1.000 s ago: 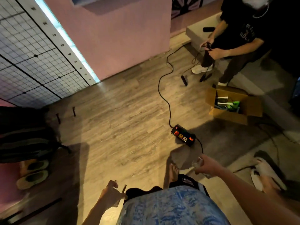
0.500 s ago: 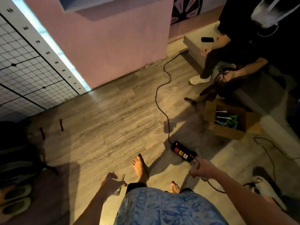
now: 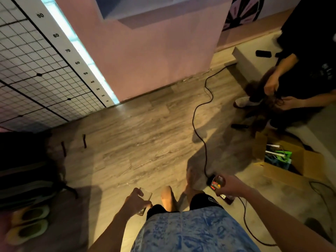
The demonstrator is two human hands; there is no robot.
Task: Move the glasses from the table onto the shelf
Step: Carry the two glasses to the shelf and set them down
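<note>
While looking down over the grey wood-plank floor (image 3: pixel 138 142), two glasses in hand, both carried above the boards. Directly over the black power strip with red-lit switches (image 3: pixel 226 198): right hand (image 3: pixel 231 185), fingers wrapped round a clear drinking glass (image 3: pixel 218 181), red glow showing through it. Left of the power strip, past one bare foot (image 3: pixel 168 197): left hand (image 3: pixel 135 202), fingers and thumb curled round a second clear tumbler (image 3: pixel 147 194); tilt hard to call in the blur. Snaking away from the power strip towards the pink wall (image 3: pixel 154 60): thin black cable (image 3: pixel 200 135). Right of the power strip: open brown cardboard box (image 3: pixel 312 160), green and white items inside. Beyond that, further right of the power strip: seated person in black clothes (image 3: pixel 309 70), hands on something dark, not clear what. Far left of the power strip: pair of yellow-green slippers (image 3: pixel 27 220), and up behind, white grid panel with a numbered scale (image 3: pixel 36 70).
</note>
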